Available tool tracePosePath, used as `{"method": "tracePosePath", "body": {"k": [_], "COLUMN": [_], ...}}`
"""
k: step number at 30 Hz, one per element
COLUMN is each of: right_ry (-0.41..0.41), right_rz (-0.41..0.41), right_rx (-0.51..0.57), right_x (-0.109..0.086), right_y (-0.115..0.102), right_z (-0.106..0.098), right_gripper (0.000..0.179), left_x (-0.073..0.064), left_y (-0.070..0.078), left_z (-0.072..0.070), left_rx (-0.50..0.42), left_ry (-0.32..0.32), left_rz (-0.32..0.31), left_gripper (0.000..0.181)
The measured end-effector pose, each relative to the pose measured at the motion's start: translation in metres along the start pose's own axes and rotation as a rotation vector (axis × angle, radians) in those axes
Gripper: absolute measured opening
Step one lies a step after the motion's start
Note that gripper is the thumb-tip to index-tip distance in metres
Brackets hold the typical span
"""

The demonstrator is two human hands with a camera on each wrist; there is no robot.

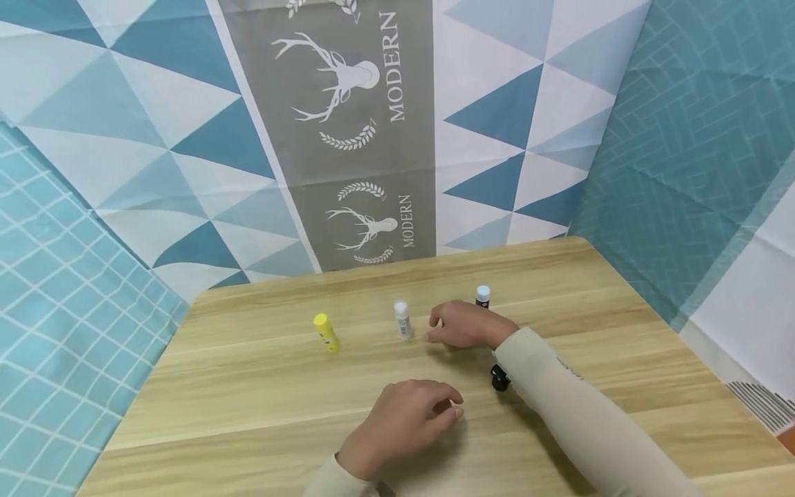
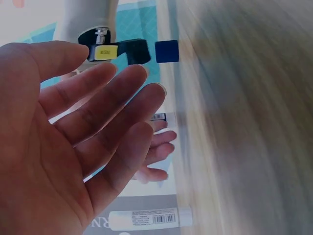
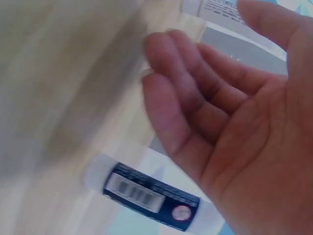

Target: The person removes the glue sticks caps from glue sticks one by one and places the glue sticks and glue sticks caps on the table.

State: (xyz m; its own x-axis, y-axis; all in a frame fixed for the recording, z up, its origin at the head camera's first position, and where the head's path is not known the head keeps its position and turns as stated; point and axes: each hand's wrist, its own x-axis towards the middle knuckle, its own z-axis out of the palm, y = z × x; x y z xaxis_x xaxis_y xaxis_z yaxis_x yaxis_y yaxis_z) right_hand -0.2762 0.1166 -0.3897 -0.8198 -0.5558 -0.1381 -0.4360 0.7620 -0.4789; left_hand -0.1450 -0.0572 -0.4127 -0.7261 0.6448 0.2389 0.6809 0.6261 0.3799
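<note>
My right hand [image 1: 462, 324] hovers over the table between a white glue stick [image 1: 403, 321] and a dark blue glue stick with a white cap [image 1: 482, 297]. Its fingers are loosely bent and hold nothing. In the right wrist view, the dark blue glue stick [image 3: 151, 198] shows its barcode below the fingers, apart from them. My left hand [image 1: 404, 421] is nearer the front, fingers relaxed, palm bare in the left wrist view. To the left a yellow glue stick [image 1: 326, 333] stands upright. The right forearm partly hides the dark blue stick.
All stand on a wooden table [image 1: 248, 386] with patterned cloth [image 1: 385, 152] behind and at the sides. A black device [image 1: 499, 378] shows under the right sleeve. Near it in the left wrist view is a small dark blue block [image 2: 167, 51], its kind unclear.
</note>
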Motion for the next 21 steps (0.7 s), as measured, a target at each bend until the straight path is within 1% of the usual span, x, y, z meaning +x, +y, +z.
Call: {"method": "tracePosePath", "body": {"k": [4,8,10,15,17,21], "right_ry": [-0.039,-0.028,-0.024,-0.062,-0.078,-0.078], "right_rz": [0.020,0.013,0.022,0.073,0.100,0.149], "right_rx": [-0.073,-0.090,-0.071,-0.040,-0.012,0.058], "right_x": [0.002,0.010,0.015,0.027,0.030,0.035], "right_y": [-0.005,-0.012,-0.015,-0.022,-0.024,-0.028], "right_z": [-0.006,-0.008,-0.006,0.002,0.005,0.008], "right_gripper": [0.040,0.047,0.053,0.060,0.055,0.045], "left_x": [0.000,-0.001,-0.001,-0.005,-0.006,-0.008], "left_y": [0.001,0.000,-0.001,-0.003,-0.003,-0.004], "left_z": [-0.001,-0.002,-0.002,0.000,0.000,0.001], "left_rx": [-0.002,-0.024,-0.028,-0.035,-0.042,-0.051], "left_ry": [-0.008,0.002,0.009,0.013,0.011,0.011], "left_rz": [-0.019,-0.029,-0.020,-0.013,-0.016,-0.016], "left_gripper": [0.014,0.015,0.015,0.014,0.014,0.015]}}
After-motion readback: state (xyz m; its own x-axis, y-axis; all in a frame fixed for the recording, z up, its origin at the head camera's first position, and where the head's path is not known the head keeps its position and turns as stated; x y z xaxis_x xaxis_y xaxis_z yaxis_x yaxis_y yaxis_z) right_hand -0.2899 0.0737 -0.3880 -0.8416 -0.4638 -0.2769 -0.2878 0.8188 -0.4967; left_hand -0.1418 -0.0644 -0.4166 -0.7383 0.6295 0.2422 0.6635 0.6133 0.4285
